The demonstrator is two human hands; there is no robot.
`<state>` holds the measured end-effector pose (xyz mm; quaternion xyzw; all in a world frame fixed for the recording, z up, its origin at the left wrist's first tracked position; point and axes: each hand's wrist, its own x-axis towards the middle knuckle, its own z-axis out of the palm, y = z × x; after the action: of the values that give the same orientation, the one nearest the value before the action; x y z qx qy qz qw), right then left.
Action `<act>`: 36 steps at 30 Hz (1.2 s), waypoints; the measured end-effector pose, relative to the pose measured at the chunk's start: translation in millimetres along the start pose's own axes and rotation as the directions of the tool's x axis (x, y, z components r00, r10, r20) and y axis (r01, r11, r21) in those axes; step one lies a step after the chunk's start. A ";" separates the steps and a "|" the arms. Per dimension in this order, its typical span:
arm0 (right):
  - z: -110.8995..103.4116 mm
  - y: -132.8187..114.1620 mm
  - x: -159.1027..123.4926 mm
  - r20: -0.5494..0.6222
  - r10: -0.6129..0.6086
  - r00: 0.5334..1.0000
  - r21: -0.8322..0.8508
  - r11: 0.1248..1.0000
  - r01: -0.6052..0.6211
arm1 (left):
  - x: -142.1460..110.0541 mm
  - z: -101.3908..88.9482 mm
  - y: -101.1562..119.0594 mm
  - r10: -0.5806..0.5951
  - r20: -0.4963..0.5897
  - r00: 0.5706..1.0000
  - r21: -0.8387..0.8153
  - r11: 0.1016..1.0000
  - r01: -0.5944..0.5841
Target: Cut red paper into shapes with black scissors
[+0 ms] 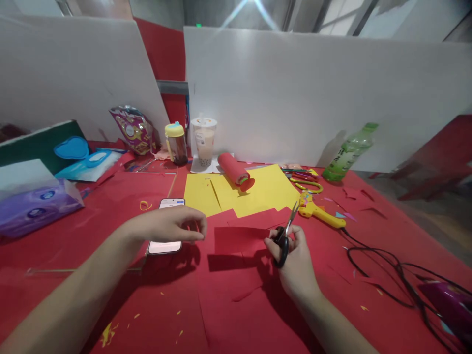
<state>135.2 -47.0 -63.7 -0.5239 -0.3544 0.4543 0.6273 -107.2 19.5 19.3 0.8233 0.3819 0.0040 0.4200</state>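
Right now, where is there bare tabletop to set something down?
Bare red tabletop shows between the purple tissue pack and the smartphone. A smaller patch lies between the black cable and the table's right edge. It is crowded between the green-capped bottle and yellow glue gun, and where red paper lies between left hand and right hand.

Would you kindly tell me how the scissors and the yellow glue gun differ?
The scissors have black handles and metal blades, whereas the glue gun is mainly yellow. The scissors are held in the right hand; the glue gun lies on the red tabletop. Both are hand tools.
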 end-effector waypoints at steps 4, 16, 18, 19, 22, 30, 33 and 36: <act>-0.2 1.3 -0.1 -0.012 -0.015 1.000 0.007 1.000 0.015 | 1.7 24.1 -3.1 -0.127 -0.163 0.979 -0.375 0.925 0.057; 7.6 5.4 -16.2 0.097 0.106 0.990 0.024 0.994 -0.108 | 15.8 101.9 -12.1 -0.169 -0.121 0.978 -0.763 0.647 0.018; 7.9 5.2 -16.1 0.099 0.096 0.990 0.015 0.995 -0.098 | 15.1 102.5 -14.2 -0.187 -0.127 0.974 -0.754 0.656 0.027; 7.9 5.3 -16.0 0.103 0.093 0.990 0.010 0.995 -0.095 | 14.7 102.6 -14.6 -0.198 -0.131 0.972 -0.752 0.658 0.033; 7.6 6.1 -15.6 0.121 0.105 0.987 0.011 0.994 -0.107 | 13.5 102.3 -14.4 -0.224 -0.126 0.966 -0.750 0.659 0.055; 7.3 5.3 -16.6 0.142 0.122 0.982 -0.014 0.993 -0.121 | 12.9 99.3 -13.9 -0.254 -0.108 0.961 -0.747 0.659 0.090; 7.1 5.1 -16.9 0.151 0.117 0.982 -0.018 0.993 -0.115 | 12.6 99.6 -13.3 -0.270 -0.103 0.957 -0.752 0.651 0.103; 7.1 6.3 -16.8 0.151 0.116 0.982 -0.020 0.993 -0.115 | 12.1 100.4 -12.5 -0.290 -0.104 0.951 -0.758 0.642 0.113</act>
<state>121.8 -60.2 -68.0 -0.5110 -0.3725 0.5265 0.5682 -73.6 -37.6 -58.1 0.5262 0.4797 0.2019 0.6725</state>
